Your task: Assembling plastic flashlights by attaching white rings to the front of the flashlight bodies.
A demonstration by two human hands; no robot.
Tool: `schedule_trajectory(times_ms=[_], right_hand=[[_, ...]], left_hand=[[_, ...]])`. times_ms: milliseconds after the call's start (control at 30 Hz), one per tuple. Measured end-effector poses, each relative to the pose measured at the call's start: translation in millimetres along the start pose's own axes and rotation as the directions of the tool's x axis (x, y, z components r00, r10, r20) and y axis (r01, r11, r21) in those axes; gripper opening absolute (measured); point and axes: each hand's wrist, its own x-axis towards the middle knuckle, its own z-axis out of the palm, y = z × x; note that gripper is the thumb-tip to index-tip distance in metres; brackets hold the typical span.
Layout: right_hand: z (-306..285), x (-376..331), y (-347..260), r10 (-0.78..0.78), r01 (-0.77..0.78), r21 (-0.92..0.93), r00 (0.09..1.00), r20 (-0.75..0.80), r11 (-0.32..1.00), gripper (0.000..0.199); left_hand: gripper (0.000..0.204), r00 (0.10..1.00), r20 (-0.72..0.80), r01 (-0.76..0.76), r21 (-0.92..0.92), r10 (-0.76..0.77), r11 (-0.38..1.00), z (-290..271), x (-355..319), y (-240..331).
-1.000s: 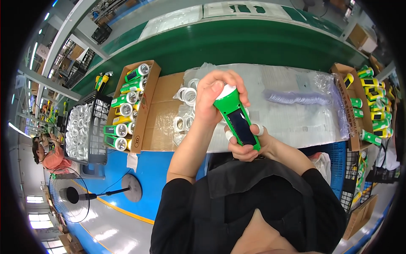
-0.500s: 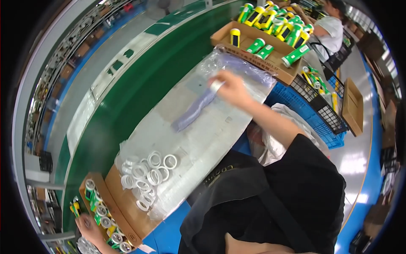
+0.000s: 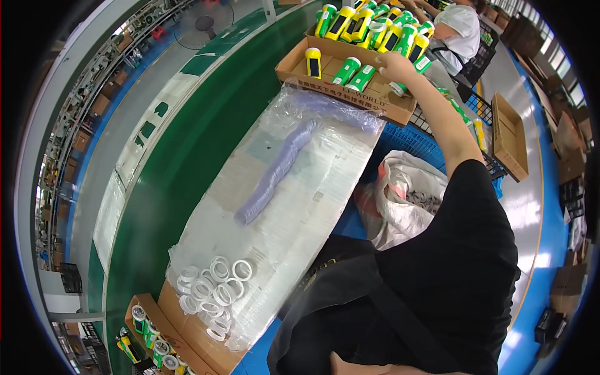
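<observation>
Green flashlights (image 3: 352, 70) in cardboard box (image 3: 294, 65); right hand (image 3: 395, 64) over them, grip unclear; left unseen.

Right hand (image 3: 395, 64) moved from purple tube stack (image 3: 279, 172) on counter to cardboard box (image 3: 350, 87) of flashlights; green flashlight no longer held.

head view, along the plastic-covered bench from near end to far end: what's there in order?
Box of finished torches → pile of white rings → purple stack of lenses → cardboard box of green and yellow torches → right hand at that box.
</observation>
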Motion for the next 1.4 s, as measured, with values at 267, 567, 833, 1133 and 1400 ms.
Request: schedule_trajectory(times_ms=[267,567,833,1133,1400], right_hand=[[45.9,49.7,-89.0,0.259,-0.174,-0.398,0.950,0.172,0.901,0.056],[89.7,83.8,-101.4,0.392,-0.527,0.289,0.821,0.415,0.799,0.055],[14.2,41.4,-122.3,0.112,-0.213,0.779,0.934,0.339,-0.589,0.039],[-11.7,-124.1,-270.4,-0.709,-0.718,0.167,0.695,0.121,-0.676,0.066],[-3.4,-182.6,-324.3,-0.752,-0.720,0.649,0.565,0.340,-0.247,0.054]], left_hand=[[0.024,0.978,-0.027,-0.207,-0.050,0.206,0.977,29.9,19.4,57.9],[0.009,0.733,0.065,-0.658,-0.188,0.677,0.729,52.9,-10.9,218.6],[0.005,0.683,-0.050,-0.612,-0.583,0.729,0.534,71.6,-70.2,325.1],[0.019,0.542,0.240,-0.063,-0.944,0.806,0.323,137.2,-168.9,441.6],[0.057,0.571,0.389,0.483,-0.871,0.723,0.087,154.6,-209.7,455.2]])
